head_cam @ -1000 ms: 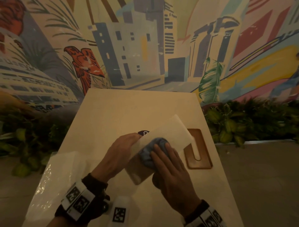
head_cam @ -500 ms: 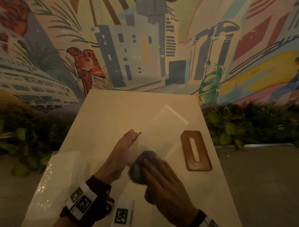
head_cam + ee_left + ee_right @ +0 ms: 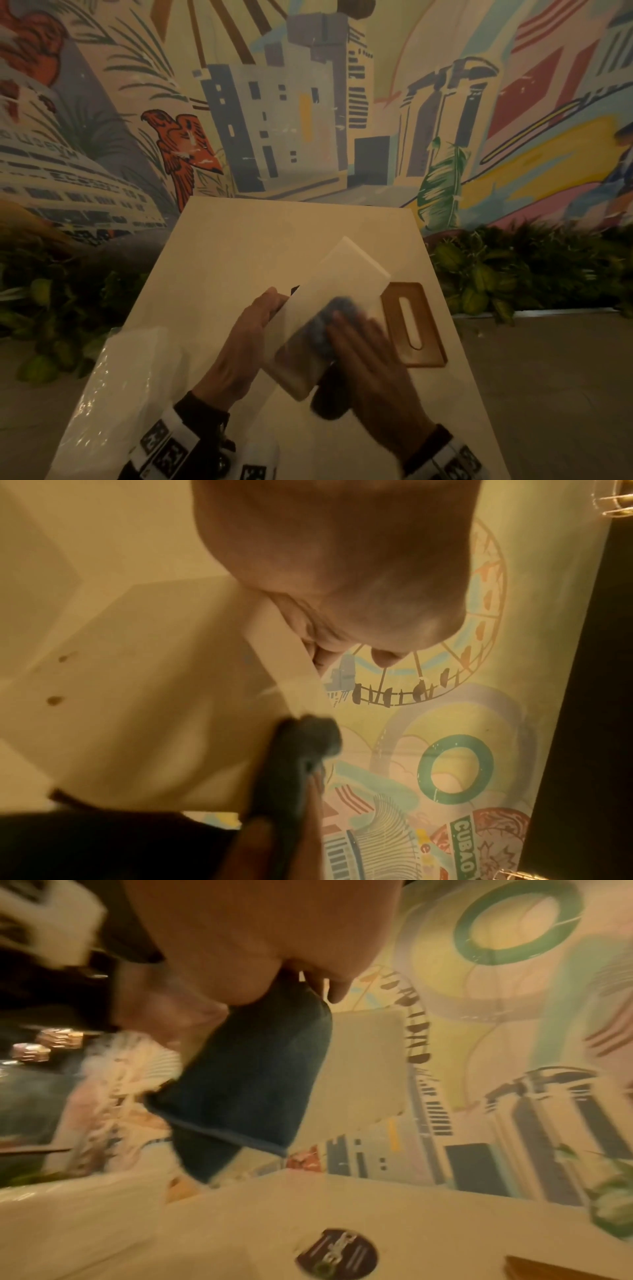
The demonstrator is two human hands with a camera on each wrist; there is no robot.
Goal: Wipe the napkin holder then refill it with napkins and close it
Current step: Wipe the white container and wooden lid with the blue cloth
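Meanwhile, the cloth (image 3: pixel 323 329) under the flat right hand (image 3: pixel 363 370) has returned mid-frame up the holder (image 3: pixel 346 284); left hand (image 3: pixel 246 342) clamps its edge. Wiping unfinished.

I am holding my left hand (image 3: pixel 251 337) out ahead, reaching up from the lower left, with the thumb side up and its fingers (image 3: pixel 325 653) curling round the far left edge of the napkin holder (image 3: pixel 329 308). My left wrist is wearing a dark cuff with black-and-white marker tags. I am laying my right hand (image 3: pixel 368 363) palm down, fingers (image 3: pixel 346 337) stretched fairly straight and spread, pressing the blue cloth (image 3: pixel 327 329) flat against the holder's upturned face. The right hand is blurring. My right wrist, in a similar cuff, is entering from the lower right.
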